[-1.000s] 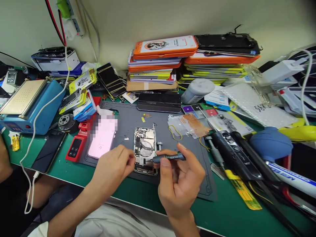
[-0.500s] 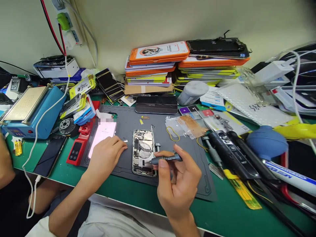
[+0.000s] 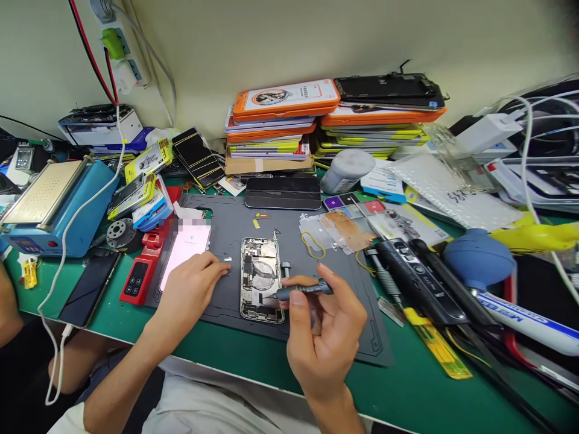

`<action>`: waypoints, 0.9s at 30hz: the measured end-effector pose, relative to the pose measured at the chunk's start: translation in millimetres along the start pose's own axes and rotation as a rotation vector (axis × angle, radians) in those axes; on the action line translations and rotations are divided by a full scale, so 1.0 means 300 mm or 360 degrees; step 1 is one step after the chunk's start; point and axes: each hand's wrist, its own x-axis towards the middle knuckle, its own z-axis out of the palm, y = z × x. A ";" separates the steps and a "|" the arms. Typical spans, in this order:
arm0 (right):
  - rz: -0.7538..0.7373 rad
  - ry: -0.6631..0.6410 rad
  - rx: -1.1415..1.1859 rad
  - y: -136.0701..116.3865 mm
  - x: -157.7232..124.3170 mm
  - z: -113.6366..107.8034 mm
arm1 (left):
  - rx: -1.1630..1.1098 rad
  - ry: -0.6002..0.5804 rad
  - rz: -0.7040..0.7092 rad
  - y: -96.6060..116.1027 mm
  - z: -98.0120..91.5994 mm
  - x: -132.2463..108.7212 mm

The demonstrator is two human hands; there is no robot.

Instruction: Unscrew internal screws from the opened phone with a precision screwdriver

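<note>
An opened phone lies on the dark grey mat, its inner parts and a round silver coil facing up. My right hand is closed around a slim dark grey screwdriver, held almost level above the phone's lower half. The tool's tip points left, over the phone; whether it touches cannot be told. My left hand rests left of the phone, fingers pressed together at the mat. What its fingertips hold, if anything, is too small to make out. Just above them lies a small silver piece. A phone screen lit pink is partly behind that hand.
A red device with buttons stands left of the mat. To the right lie black handled tools, a blue air blower and a clear plastic sheet. Orange boxes are stacked behind. Another person's arm shows far left.
The view has shifted slightly, so most things sit a little further left. My left fingertips have moved slightly relative to the small silver piece. My right hand still holds the screwdriver over the phone.
</note>
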 end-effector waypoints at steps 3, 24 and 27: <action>-0.0001 0.0005 -0.0012 -0.002 0.002 -0.001 | -0.0022 -0.0022 -0.0038 -0.001 -0.002 0.010; -0.0024 -0.0029 0.0001 -0.005 0.011 -0.002 | -0.0121 -0.0132 -0.0096 -0.025 -0.028 0.043; -0.0092 -0.0053 -0.0002 -0.005 0.013 -0.005 | -0.0129 -0.0049 -0.0122 -0.005 -0.041 0.042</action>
